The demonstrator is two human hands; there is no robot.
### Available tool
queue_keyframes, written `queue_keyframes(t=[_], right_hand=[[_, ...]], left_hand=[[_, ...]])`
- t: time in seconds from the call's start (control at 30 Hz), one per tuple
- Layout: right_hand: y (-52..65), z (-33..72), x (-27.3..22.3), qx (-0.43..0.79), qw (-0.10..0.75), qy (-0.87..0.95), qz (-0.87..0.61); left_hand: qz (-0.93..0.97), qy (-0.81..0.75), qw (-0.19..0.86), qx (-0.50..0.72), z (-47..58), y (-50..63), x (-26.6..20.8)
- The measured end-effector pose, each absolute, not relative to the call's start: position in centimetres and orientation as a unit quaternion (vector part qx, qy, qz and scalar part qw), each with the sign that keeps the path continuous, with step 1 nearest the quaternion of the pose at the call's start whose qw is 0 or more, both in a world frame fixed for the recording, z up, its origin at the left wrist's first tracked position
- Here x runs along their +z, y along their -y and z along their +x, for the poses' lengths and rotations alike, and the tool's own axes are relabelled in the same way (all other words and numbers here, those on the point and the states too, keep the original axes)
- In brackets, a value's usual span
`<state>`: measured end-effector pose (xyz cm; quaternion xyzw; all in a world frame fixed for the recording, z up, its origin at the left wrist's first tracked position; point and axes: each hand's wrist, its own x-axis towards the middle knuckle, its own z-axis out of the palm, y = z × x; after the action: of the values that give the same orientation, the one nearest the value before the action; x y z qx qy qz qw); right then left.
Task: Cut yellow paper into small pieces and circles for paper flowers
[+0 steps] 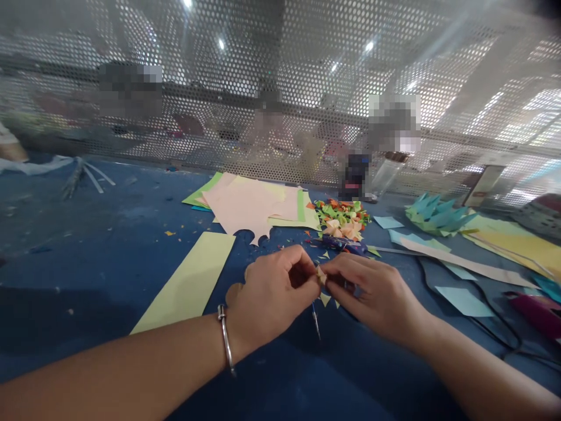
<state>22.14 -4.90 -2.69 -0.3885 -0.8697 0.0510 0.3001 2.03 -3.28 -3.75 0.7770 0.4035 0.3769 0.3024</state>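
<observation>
Both hands meet at the middle of the blue table [272, 380]. Between their fingertips is a small pale peach paper piece [322, 275] with pointed tips, perhaps a little paper flower. My left hand [276, 292] pinches it from the left with thumb and forefinger, a metal bangle [226, 342] on that wrist. From the right, my right hand [377, 292] closes its fingertips on the same piece. A thin blue tool with a metal tip [316, 323] shows just below the hands; its other end is hidden. Small pale triangular scraps [325, 299] lie under the fingers.
Beyond the hands are stacked paper sheets [239, 202], a pile of small paper flowers [344, 219] and a dark blue handled tool [344, 244]. A yellow-green strip [188, 280] lies left. Right are a spiky blue paper piece [438, 215], a magenta tool [534, 313] and black cord [477, 321].
</observation>
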Motion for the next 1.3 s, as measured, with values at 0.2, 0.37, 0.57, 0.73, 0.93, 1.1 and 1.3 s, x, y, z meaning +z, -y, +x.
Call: queue_keyframes(t=[0.2,0.37,0.57,0.73,0.93,1.1,1.3], right_hand=[[4.7,22.3,-3.0,0.057,0.304,0.873,-0.377],[4.7,22.1,-2.7,0.054,0.307,0.874,-0.373],[4.7,21.7,-2.5,0.034,0.319,0.868,-0.379],[4.4,21.7,-2.9,0.036,0.313,0.871,-0.377],[3.8,21.5,-3.1,0.065,0.322,0.865,-0.380],[3.3,21.0,-2.8,0.048,0.352,0.866,-0.351],[2.8,21.2,-3.0,-0.006,0.371,0.874,-0.315]], left_hand=[[0.752,-0.425,0.365,0.349,1.8,3.7,-2.9],[0.748,-0.432,0.383,0.328,1.5,3.6,-2.5],[0.753,-0.422,0.381,0.330,1.2,3.2,-2.2],[0.776,-0.404,0.362,0.322,0.9,3.1,-2.3],[0.786,-0.425,0.334,0.300,0.7,2.6,-2.5],[0.799,-0.428,0.300,0.298,0.7,2.3,-2.7],[0.796,-0.453,0.280,0.288,0.8,2.4,-2.3]])
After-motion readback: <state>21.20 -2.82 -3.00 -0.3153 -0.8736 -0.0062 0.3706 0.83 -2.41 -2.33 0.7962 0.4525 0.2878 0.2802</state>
